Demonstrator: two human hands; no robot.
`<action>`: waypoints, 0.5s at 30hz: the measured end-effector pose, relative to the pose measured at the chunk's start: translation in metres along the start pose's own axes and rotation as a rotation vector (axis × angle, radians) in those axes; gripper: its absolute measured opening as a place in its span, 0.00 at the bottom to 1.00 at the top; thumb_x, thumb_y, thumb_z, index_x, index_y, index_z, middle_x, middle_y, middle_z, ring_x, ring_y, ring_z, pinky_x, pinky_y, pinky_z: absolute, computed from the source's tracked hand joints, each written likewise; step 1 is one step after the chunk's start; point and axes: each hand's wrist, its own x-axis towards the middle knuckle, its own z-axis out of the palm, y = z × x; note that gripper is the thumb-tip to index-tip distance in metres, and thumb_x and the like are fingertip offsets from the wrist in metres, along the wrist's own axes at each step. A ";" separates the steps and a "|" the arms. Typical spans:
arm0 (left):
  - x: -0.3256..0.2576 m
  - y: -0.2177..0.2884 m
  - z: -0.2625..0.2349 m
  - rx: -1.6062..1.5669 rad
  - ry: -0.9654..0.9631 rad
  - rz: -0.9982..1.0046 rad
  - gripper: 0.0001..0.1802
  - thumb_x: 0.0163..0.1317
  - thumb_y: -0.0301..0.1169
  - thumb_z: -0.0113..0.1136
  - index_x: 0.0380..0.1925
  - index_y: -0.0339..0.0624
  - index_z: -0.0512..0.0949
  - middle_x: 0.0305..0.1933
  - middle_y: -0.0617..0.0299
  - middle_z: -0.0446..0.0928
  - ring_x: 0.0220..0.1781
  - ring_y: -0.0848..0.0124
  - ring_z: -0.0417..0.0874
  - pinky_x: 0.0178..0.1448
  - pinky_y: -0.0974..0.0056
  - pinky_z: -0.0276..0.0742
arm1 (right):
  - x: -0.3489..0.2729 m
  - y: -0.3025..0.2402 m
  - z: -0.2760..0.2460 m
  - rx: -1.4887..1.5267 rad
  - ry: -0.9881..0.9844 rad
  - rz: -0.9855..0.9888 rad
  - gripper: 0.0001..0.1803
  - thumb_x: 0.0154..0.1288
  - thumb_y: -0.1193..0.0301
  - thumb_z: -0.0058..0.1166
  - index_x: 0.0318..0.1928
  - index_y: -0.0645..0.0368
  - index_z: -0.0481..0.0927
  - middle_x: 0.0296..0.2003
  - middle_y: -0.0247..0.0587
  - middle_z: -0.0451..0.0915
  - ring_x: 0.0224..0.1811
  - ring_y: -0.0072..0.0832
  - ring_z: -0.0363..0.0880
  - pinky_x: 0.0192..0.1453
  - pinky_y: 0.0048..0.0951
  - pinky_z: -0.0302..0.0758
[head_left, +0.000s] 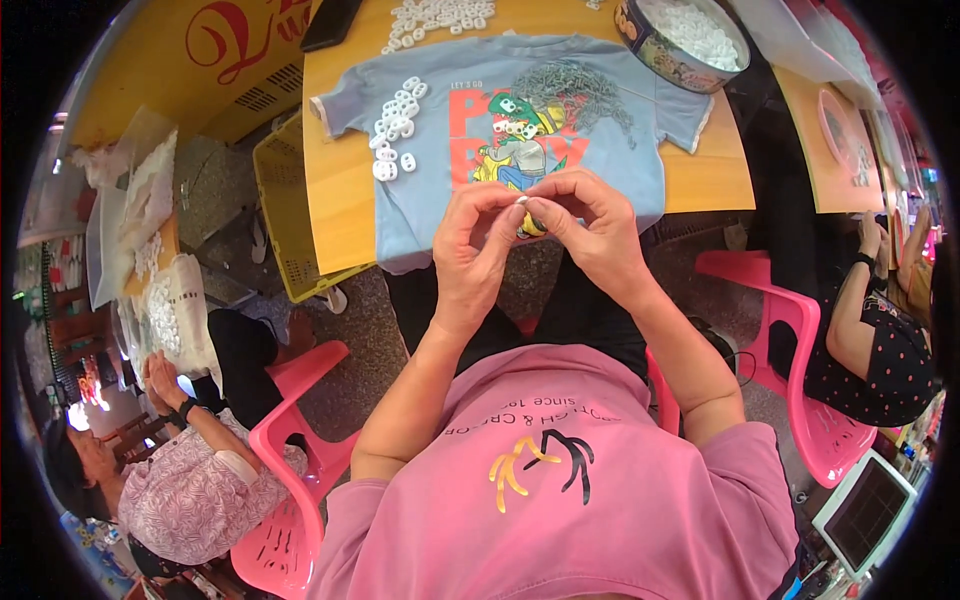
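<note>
In front of my chest both hands meet over the table's near edge. My left hand (472,240) and my right hand (592,228) pinch a small white plastic piece (521,201) between thumbs and index fingers; most of it is hidden by the fingertips. Below them a light blue T-shirt (425,215) with a colourful print lies spread on the table. On its left side sits a cluster of white oval pieces with holes (396,122). A few more white pieces (515,128) rest on the print. A heap of small grey metal parts (575,92), perhaps screws, lies at the shirt's upper right.
A round tin (625,38) of white pieces stands at the table's far right. More white pieces (440,18) lie beyond the shirt, near a dark flat object (329,22). People sit on both sides, on pink chairs (285,480). A yellow crate (283,205) stands left of the table.
</note>
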 end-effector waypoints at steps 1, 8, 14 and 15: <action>0.000 0.003 0.001 0.001 0.000 -0.004 0.07 0.64 0.22 0.61 0.42 0.36 0.77 0.37 0.62 0.79 0.39 0.74 0.80 0.43 0.69 0.77 | 0.001 0.002 -0.001 0.002 0.000 0.003 0.08 0.67 0.75 0.57 0.44 0.66 0.78 0.37 0.36 0.79 0.40 0.20 0.80 0.42 0.21 0.79; 0.015 0.009 0.000 -0.212 -0.040 -0.314 0.08 0.67 0.26 0.59 0.43 0.34 0.76 0.39 0.64 0.80 0.39 0.79 0.80 0.45 0.74 0.76 | 0.019 -0.002 -0.010 -0.177 -0.036 -0.083 0.06 0.65 0.77 0.59 0.40 0.66 0.79 0.35 0.36 0.79 0.37 0.21 0.80 0.39 0.22 0.77; 0.021 -0.007 -0.002 -0.116 -0.046 -0.218 0.06 0.67 0.26 0.59 0.40 0.34 0.76 0.38 0.65 0.79 0.38 0.81 0.79 0.43 0.76 0.74 | 0.040 0.007 -0.039 -0.486 0.100 -0.249 0.06 0.63 0.77 0.59 0.40 0.64 0.82 0.35 0.39 0.80 0.30 0.22 0.76 0.31 0.22 0.72; 0.021 -0.011 -0.004 -0.073 -0.039 -0.191 0.06 0.66 0.25 0.59 0.39 0.34 0.76 0.38 0.65 0.78 0.38 0.81 0.78 0.43 0.76 0.73 | 0.043 0.009 -0.045 -0.567 0.139 -0.264 0.05 0.63 0.77 0.59 0.39 0.63 0.83 0.35 0.40 0.80 0.28 0.23 0.76 0.31 0.23 0.72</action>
